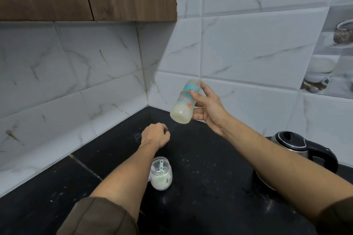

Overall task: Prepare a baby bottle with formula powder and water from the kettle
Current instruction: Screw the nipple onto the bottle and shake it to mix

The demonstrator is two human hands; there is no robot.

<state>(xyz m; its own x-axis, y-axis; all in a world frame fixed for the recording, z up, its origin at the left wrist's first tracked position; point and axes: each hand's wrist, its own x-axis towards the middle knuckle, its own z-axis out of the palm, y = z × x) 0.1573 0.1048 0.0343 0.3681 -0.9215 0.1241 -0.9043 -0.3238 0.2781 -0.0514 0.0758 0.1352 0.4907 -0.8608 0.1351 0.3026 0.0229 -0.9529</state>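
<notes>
Your right hand (pixel 207 108) grips translucent plastic baby bottle with teal collar (pixel 181 105), tilted, in air over black counter (pixel 210 177) near the corner. Milky liquid inside.
Light, rigid, smooth: hold mid-body.
Left hand (pixel 155 135) curled, palm hidden; cannot tell its grip.
Count: one bottle, one clear powder jar (pixel 161 174), one steel kettle (pixel 290 139).

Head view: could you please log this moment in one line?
right hand: holds tilted bottle, milky liquid | left hand: fingers curled | jar: open, on counter | kettle: lid shut
</notes>
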